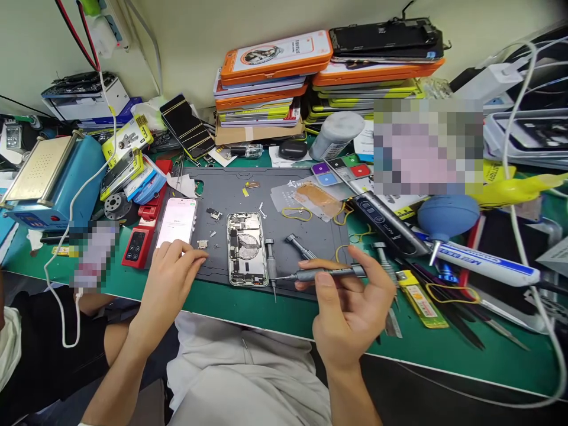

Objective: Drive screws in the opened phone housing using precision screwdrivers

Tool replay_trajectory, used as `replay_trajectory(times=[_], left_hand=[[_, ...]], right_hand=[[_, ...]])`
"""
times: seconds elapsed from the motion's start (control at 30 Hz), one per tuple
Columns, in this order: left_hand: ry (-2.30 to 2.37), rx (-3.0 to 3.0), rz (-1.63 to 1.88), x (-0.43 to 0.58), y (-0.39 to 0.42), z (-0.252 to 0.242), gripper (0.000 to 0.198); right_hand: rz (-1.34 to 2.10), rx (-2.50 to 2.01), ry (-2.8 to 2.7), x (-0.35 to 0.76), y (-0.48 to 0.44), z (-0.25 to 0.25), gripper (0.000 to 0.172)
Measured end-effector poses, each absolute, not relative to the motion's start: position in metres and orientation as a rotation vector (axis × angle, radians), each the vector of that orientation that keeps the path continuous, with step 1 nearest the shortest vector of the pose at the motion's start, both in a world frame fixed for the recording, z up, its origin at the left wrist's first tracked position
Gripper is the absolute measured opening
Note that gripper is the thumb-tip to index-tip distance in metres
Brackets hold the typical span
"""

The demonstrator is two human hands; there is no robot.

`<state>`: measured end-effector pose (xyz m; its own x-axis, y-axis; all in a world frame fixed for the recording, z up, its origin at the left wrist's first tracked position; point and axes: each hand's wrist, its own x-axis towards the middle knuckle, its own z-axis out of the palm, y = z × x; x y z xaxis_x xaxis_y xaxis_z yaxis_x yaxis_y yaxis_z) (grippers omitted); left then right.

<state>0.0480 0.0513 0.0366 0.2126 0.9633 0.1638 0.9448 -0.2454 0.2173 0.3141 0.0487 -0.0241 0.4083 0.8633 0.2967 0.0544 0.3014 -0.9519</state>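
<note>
My right hand [350, 307] holds a slim grey screwdriver [328, 272], its tip pointing left toward the lower right corner of an opened phone [247, 251]. The phone lies on the dark work mat [222, 183] with its inner boards and a round coil showing. My left hand [173, 275] has thumb and fingers pinched together left of it; what they hold, if anything, is too small to make out. Beside those fingertips lies a small metal part [202, 244]. A phone with a lit screen [177, 222] is just behind the left hand. Another screwdriver [271, 260] lies along the opened phone's right side.
A third screwdriver [299, 245] rests on the mat. A red clamp device [144, 231] stands at left, near a blue machine [53, 177]. Stacked orange boxes [275, 56] line the wall. Right are a blue air blower [448, 216], a yellow lighter [423, 299] and tweezers.
</note>
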Motion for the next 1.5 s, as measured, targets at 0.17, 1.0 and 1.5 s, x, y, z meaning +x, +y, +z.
replay_trajectory(times=[0.17,1.0,1.5], left_hand=[[1.97,2.371,0.405,0.042,0.055,0.04,0.02],[1.927,2.473,0.847,0.067,0.038,0.032,0.018],[1.659,2.305,0.981,0.091,0.027,-0.011,0.009]], right_hand=[[0.685,-1.144,-1.017,0.314,0.048,-0.023,0.043],[0.665,-1.145,-1.007,0.312,0.05,-0.023,0.046],[0.687,-1.138,-1.079,0.311,0.053,-0.028,0.046]])
